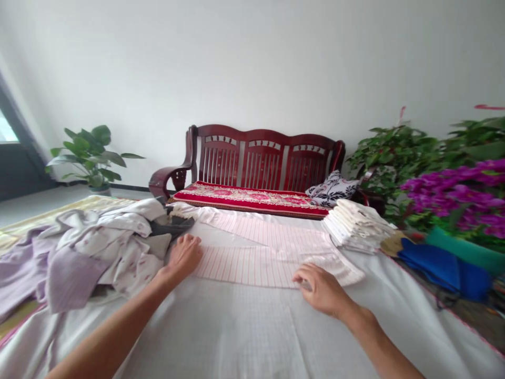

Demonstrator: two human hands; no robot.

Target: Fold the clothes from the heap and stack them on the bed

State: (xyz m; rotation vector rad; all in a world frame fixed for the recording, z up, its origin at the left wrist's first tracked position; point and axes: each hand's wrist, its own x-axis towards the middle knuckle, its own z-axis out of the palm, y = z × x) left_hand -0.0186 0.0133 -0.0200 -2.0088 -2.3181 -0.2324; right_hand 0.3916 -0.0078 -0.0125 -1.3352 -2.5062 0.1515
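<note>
A white sheet [232,331] is filling the lower frame, striped trousers [240,266] lying at centre. Left hand [184,255] is touching their left end, right hand [320,288] their near edge, grips unclear; even tension should be preventing creases.

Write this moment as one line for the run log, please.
left hand: at leg end of striped pants; right hand: at their near edge; pants: spread on white sheet; left: loose clothes; right: folded stack

Trousers [240,266] lie on a sheet [236,337] between a clothes heap [114,242], left, and a fabric stack [355,226], right; behind stands a bench [258,164].
</note>
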